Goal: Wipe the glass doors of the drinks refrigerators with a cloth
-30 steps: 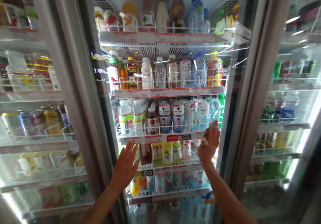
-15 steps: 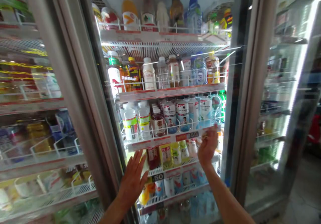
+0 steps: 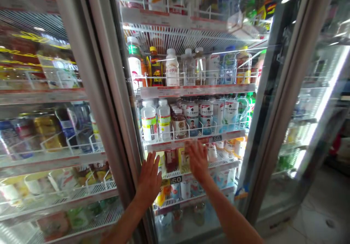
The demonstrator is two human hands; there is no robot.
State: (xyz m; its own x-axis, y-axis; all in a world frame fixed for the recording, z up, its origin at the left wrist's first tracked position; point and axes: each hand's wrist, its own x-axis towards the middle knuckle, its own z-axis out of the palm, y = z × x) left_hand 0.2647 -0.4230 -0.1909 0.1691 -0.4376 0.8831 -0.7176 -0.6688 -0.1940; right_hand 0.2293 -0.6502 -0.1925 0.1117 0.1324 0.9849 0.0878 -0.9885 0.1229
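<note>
The left hand (image 3: 150,174) lies flat on the clear glass cooler door (image 3: 125,120), low down beside its silver metal frame. Its fingers are open, together and gripping nothing, probably because a smooth pane offers only a surface to press. The right hand (image 3: 197,158) is just beside it, fingers spread and empty, over the red-and-white price rail (image 3: 169,145) of a white wire shelf (image 3: 218,158); whether it touches the glass I cannot tell. Behind the pane the drinks stand upright in rows with labels facing out, held back by low wire guards so they cannot tip forward. There are white plastic bottles with yellow-green labels (image 3: 149,122), a small brown bottle with a red label (image 3: 179,124) and white bottles with blue picture labels (image 3: 193,118). A black tag (image 3: 175,179) on the shelf below reads "50". Another dark tag (image 3: 216,138) shows digits too blurred to be sure of, and the bottle lettering is too small to read.
</note>
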